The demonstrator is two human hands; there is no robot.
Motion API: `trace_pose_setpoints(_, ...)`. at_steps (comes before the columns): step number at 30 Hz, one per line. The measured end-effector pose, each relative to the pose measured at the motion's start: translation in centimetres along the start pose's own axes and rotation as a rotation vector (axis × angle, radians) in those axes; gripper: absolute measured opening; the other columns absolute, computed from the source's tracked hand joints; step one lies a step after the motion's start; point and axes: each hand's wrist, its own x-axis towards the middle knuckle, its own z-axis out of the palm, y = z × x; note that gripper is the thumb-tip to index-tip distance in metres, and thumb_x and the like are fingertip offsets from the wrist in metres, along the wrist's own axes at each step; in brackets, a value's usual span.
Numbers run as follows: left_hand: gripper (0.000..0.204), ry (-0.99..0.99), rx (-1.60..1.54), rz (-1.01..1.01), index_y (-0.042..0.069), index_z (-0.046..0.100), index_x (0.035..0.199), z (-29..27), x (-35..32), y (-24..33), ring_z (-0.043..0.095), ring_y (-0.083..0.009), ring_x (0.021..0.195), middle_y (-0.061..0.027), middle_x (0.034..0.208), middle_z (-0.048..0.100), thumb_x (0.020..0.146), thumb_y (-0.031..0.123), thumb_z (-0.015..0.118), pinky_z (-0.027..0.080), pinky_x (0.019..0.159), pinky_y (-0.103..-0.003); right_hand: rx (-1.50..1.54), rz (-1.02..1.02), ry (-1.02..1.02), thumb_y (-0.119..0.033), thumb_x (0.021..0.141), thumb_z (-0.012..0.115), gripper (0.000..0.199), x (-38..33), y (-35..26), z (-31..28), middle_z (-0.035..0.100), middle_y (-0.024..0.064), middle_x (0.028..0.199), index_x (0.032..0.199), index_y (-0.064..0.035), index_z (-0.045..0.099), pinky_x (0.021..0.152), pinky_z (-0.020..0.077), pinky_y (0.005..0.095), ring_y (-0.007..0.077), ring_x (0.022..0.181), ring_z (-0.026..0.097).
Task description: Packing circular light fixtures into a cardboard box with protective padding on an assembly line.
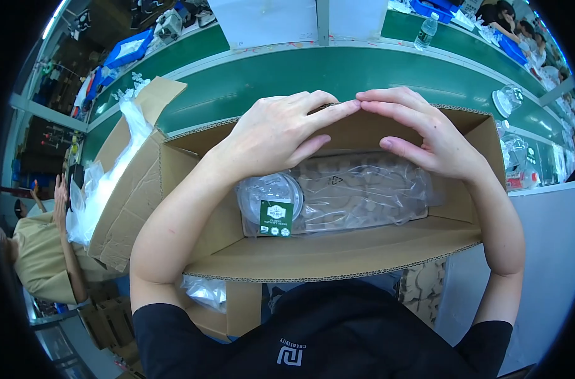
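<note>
Hands on far flap of open carton

Carton (338,252), brown corrugated, sits open directly before the person, near flap folded toward them. Left hand (278,129) and right hand (420,129) rest palms-down on the far flap (357,129), fingertips touching at centre, fingers extended, gripping nothing. Inside lies a clear plastic bag (357,189) with a round transparent part (269,196) at its left end.

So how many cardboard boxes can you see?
2. One open box sits under both hands, with a bagged item inside. Another box, lined with plastic, stands at its left. More cardboard below may be further boxes.
</note>
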Motion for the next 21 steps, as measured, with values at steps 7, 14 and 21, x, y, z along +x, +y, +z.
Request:
trace_pose_setpoints(7,0.064,-0.01,-0.005,-0.005,0.018,0.057,0.151,-0.1,0.01,-0.07,0.07,-0.0295,0.108,-0.0077,0.132,0.067,0.09,0.014,0.075,0.06,0.085,-0.039,0.003,0.008,0.004,-0.015,0.095,0.072,0.056,0.08,0.2,0.08,0.057,0.0121,0.152,0.149,-0.0078,0.058,0.114,0.0466,0.0442,0.0325,0.138,0.055)
trace_pose_setpoints(14,0.064,-0.017,-0.001,-0.006,0.017,0.056,0.152,-0.03,-0.05,-0.17,0.07,-0.0301,0.109,-0.0086,0.133,0.066,0.091,0.015,0.074,0.06,0.087,-0.039,0.011,-0.01,0.013,-0.015,0.094,0.073,0.056,0.06,0.24,0.13,0.057,0.0125,0.152,0.149,-0.0079,0.058,0.115,0.0461,0.0444,0.0324,0.139,0.054)
trace_pose_setpoints(21,0.064,-0.029,0.0,-0.009,0.018,0.056,0.152,-0.1,0.01,-0.13,0.07,-0.0302,0.109,-0.009,0.134,0.066,0.091,0.016,0.074,0.06,0.087,-0.039,0.003,-0.027,0.016,-0.014,0.094,0.073,0.056,0.04,0.37,0.12,0.057,0.013,0.152,0.149,-0.0078,0.058,0.115,0.0456,0.0448,0.0328,0.139,0.054)
